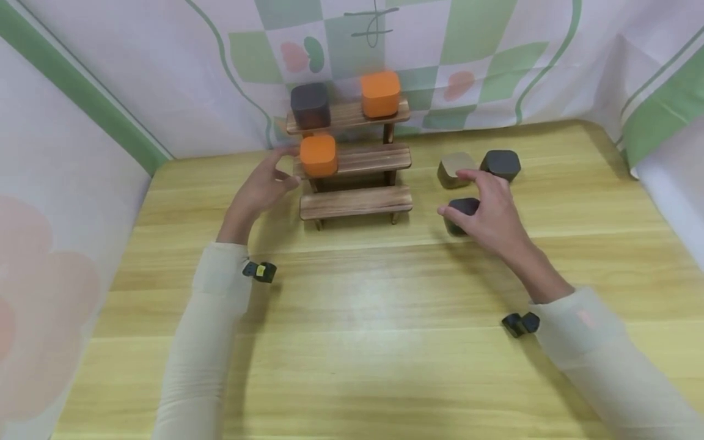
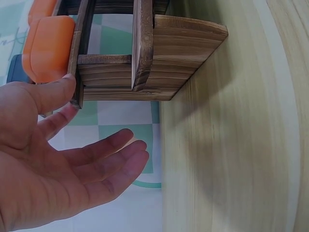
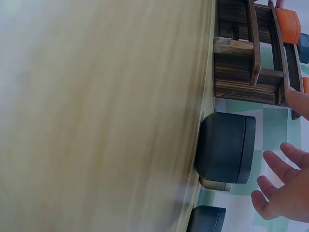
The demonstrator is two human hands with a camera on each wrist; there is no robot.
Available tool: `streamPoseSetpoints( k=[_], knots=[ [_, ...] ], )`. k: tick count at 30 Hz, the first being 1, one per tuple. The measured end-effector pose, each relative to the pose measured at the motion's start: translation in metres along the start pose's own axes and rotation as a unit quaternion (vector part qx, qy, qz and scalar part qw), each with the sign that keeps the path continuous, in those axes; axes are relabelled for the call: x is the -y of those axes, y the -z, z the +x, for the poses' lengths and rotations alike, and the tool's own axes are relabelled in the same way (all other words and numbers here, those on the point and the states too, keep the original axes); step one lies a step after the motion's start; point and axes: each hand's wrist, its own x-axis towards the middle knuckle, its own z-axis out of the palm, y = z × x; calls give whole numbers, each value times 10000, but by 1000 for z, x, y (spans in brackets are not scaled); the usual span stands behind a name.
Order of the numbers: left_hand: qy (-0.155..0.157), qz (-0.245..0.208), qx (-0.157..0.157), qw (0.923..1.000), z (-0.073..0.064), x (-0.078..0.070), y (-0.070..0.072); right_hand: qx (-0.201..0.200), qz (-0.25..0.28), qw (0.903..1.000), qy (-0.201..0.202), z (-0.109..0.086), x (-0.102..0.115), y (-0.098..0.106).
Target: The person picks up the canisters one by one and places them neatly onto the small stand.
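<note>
A three-step wooden shelf stands at the back of the table. My left hand is at its left end, thumb and index finger at the edges of the middle step, the other fingers loose. Beside those fingertips sits an orange box with rounded corners. The top step carries a dark box and another orange box. My right hand hovers with spread fingers over a dark box on the table, apart from it in the right wrist view. Behind are a tan box and a second dark box.
The wooden table stretches out in front of the shelf. A green and white checked cloth hangs close behind it, and cloth also hangs along the left side. The lowest step is bare.
</note>
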Motion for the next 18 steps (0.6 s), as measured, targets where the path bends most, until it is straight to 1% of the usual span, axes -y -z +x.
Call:
streamPoseSetpoints(
  k=[6,15,18],
  knots=[
    [117,41,57,9999,3,2,1,173,-23,9998,28,-1,-4,4],
    [132,73,75,9999,1,-1,1,481,-115,9988,-18,-3,-11,10],
    [149,-30,64,9999,1,0,0,583,-152,9982,-56,-4,-12,12]
  ],
)
